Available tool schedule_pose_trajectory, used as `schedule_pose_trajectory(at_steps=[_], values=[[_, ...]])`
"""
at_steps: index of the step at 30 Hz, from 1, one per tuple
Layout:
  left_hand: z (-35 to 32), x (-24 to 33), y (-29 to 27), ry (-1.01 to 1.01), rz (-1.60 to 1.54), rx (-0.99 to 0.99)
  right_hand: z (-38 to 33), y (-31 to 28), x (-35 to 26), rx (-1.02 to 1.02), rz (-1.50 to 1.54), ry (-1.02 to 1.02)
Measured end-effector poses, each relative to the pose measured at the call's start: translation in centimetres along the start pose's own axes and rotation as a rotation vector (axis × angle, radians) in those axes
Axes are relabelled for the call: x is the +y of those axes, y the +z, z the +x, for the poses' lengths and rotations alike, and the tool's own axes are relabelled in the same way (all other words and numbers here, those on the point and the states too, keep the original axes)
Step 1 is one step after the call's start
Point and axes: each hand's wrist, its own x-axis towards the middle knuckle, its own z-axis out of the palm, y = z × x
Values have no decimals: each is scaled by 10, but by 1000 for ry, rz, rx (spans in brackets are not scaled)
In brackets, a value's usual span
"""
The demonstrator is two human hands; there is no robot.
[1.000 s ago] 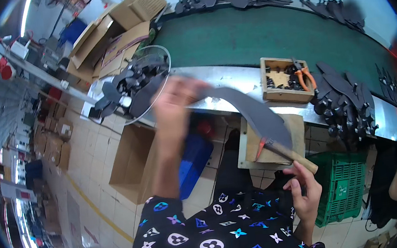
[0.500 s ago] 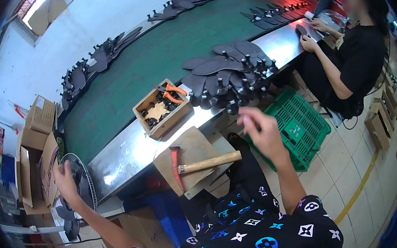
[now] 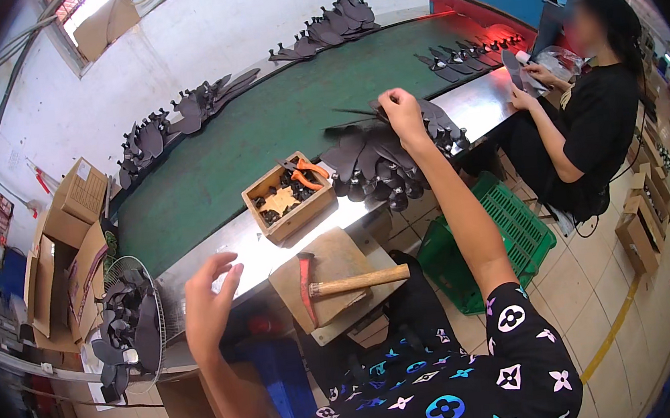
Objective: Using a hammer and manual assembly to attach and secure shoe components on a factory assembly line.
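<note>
My right hand (image 3: 405,120) is closed in a pinch above a pile of dark grey sandal soles (image 3: 374,153) with black knobs. A blurred sole (image 3: 354,112), seen nearly edge-on, juts out to the left from its fingers. My left hand (image 3: 211,301) is raised over the metal table edge, fingers apart and holding nothing. Between the hands, a red-headed hammer (image 3: 358,280) with a wooden handle lies on a board-topped block (image 3: 324,260). Behind it stands a wooden box (image 3: 288,225) of small black parts, with orange-handled pliers (image 3: 311,172) resting across its corner.
A green conveyor belt (image 3: 246,125) runs behind the metal edge, with more soles along its far side. A wire basket (image 3: 156,331) of dark pieces stands at left, by cardboard boxes (image 3: 80,197). A green crate (image 3: 506,225) sits on the floor. At right a co-worker (image 3: 598,95) holds a sole.
My right hand has moved up and away onto the pile and closed on a sole. My left hand has come right, away from the wire basket. The view has shifted slightly.
</note>
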Motion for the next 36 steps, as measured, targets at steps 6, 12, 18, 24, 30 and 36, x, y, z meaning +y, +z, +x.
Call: schedule_pose_trajectory(at_steps=[6, 12, 18, 24, 30, 36], values=[[29, 36, 81, 388, 499, 545, -115, 61, -127, -544, 148, -215], [11, 43, 89, 289, 34, 702, -219, 27, -136, -620, 96, -499], [-19, 0, 95, -107, -385, 541, -275, -21, -37, -752, -803, -172], [-33, -53, 145, -233, -23, 169, -308, -83, 31, -497, -624, 69], [8, -29, 140, -5, 353, 223, -364, -164, 66, -302, -395, 289], [160, -109, 122, 196, 1138, 75, -356, -141, 22, -55, -256, 333]])
